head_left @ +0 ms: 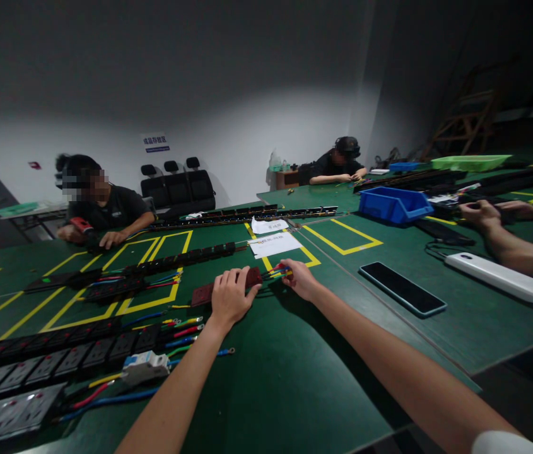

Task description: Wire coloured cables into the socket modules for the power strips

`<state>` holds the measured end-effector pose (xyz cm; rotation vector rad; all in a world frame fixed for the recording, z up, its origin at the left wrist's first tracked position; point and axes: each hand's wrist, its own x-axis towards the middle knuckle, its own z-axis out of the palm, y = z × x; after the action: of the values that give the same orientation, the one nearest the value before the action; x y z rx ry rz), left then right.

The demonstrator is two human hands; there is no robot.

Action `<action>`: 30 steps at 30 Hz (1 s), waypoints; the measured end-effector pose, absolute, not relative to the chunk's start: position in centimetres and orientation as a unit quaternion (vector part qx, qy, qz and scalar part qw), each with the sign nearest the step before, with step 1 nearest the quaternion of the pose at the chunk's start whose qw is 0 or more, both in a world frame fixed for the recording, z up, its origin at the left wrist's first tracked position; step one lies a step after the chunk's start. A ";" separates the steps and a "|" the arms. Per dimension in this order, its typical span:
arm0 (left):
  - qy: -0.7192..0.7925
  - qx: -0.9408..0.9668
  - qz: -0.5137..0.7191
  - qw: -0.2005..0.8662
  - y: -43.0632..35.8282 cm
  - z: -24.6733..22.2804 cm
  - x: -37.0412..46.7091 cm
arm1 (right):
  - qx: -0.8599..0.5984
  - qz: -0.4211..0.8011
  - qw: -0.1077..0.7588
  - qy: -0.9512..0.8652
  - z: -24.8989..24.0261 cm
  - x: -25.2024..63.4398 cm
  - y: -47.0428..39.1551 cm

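Observation:
My left hand (232, 297) lies over a dark red socket strip (202, 294), its fingers curled round the top and far side. Coloured wires (273, 273), blue, yellow and green among them, come out of the strip's right end. Their far ends are pinched between the fingers of my right hand (298, 280), which hides the tips. Just behind my hands is a white paper sheet with writing (275, 245). To the left lie black socket strips (53, 366) with loose wire ends, and a white circuit breaker (146, 366) wired to one of them.
A phone (402, 289), a white power bank (503, 277) and a blue bin (395, 205) stand to the right. Another person's hands (484, 214) are beyond them. Across the green table, one co-worker (119, 211) holds a red-black power tool (85, 233); another (337, 165) handles wires.

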<state>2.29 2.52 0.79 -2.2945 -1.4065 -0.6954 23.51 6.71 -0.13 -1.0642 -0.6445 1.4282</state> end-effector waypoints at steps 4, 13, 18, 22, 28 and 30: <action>-0.499 -0.811 -0.248 0.181 2.6 0.7 2.3 | -0.467 0.608 0.581 -0.272 0.0 23.5 6.7; -0.497 -0.812 -0.246 0.180 2.7 0.6 2.3 | -0.466 0.607 0.585 -0.269 -0.1 23.4 6.7; -0.500 -0.811 -0.243 0.183 2.6 0.7 2.3 | -0.466 0.608 0.583 -0.270 -0.1 23.4 6.7; -0.498 -0.812 -0.243 0.182 2.5 0.8 2.3 | -0.463 0.608 0.584 -0.273 -0.1 23.5 6.8; -0.496 -0.813 -0.245 0.182 2.5 0.8 2.3 | -0.458 0.608 0.587 -0.276 -0.4 23.5 7.0; -0.497 -0.813 -0.243 0.184 2.6 0.7 2.3 | -0.459 0.607 0.587 -0.276 -0.5 23.6 7.0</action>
<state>2.32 2.56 0.72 -2.2914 -1.4018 -0.6843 23.56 7.02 -0.49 -1.0688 -0.6434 1.4147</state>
